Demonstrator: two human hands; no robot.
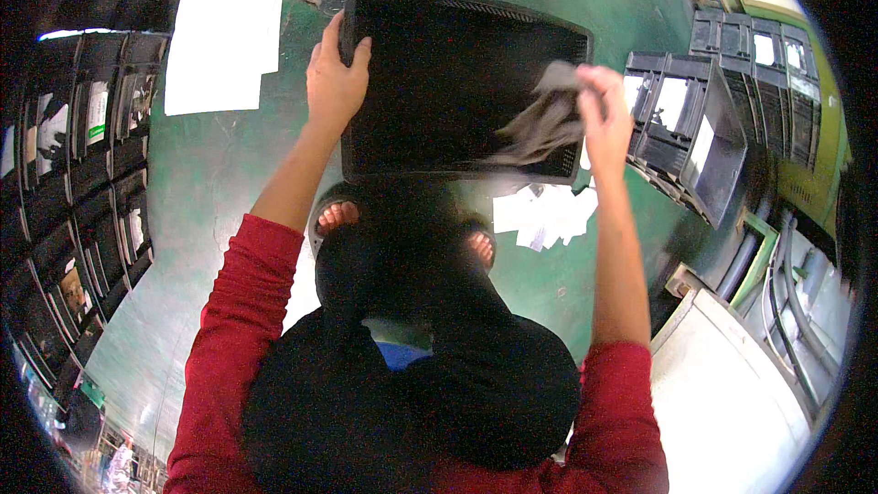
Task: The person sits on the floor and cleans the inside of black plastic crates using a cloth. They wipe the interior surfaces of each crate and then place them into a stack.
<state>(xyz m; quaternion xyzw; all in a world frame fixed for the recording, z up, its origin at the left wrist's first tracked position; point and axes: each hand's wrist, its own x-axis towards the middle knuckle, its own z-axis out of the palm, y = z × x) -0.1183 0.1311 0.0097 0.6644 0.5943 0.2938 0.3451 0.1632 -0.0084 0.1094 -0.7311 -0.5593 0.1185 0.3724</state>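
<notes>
A large black plastic crate point(430, 82) stands tilted on the green floor in front of me, its inside facing me. My left hand point(334, 73) grips the crate's left rim near the top corner. In my right hand point(599, 101) I hold a grey rag point(544, 123), which hangs against the right part of the crate's inside. My bare feet show just below the crate.
Stacks of black crates point(695, 119) stand at the right, and rows of more crates point(91, 155) line the left. White paper scraps point(544, 215) lie on the green floor point(229, 183), with a white sheet point(224, 27) at the upper left. A pale cabinet point(732, 384) with hoses is at the lower right.
</notes>
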